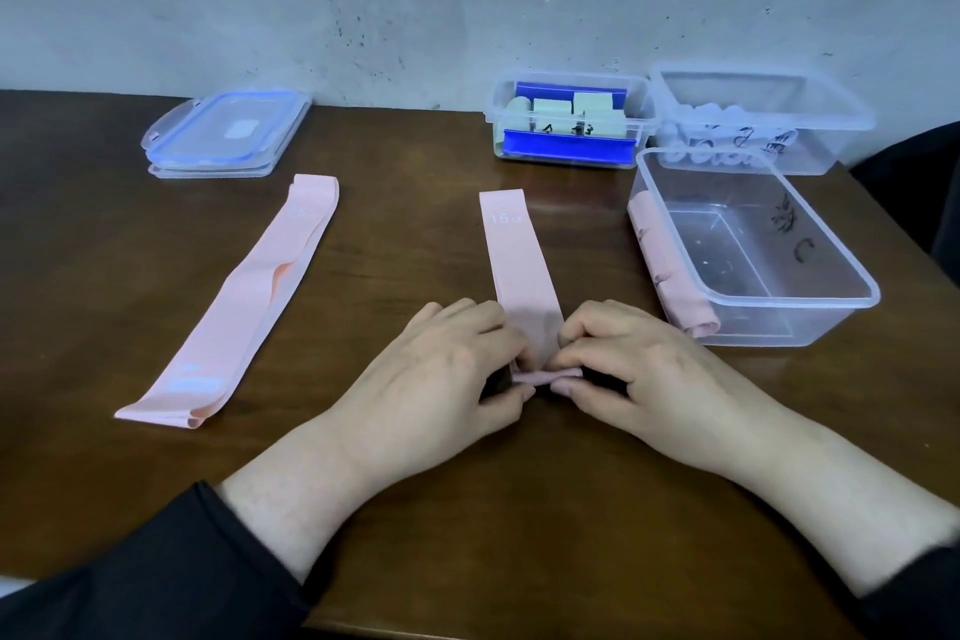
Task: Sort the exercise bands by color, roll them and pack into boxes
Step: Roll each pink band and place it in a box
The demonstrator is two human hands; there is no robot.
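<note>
Lids (pixel 223 133) of clear plastic sit stacked at upper left on the brown table (pixel 415 509). Below them a flat pink band (pixel 244 296) lies diagonally. At centre, the left hand (pixel 447 369) and right hand (pixel 639 369) pinch the near end of a second pink band (pixel 519 260), fingers curled on its started roll. At upper right stands a box (pixel 571 120) of pale green rolls, then a near box (pixel 753 244) holding one pink roll (pixel 670 270), another box (pixel 758 120) behind it.
</note>
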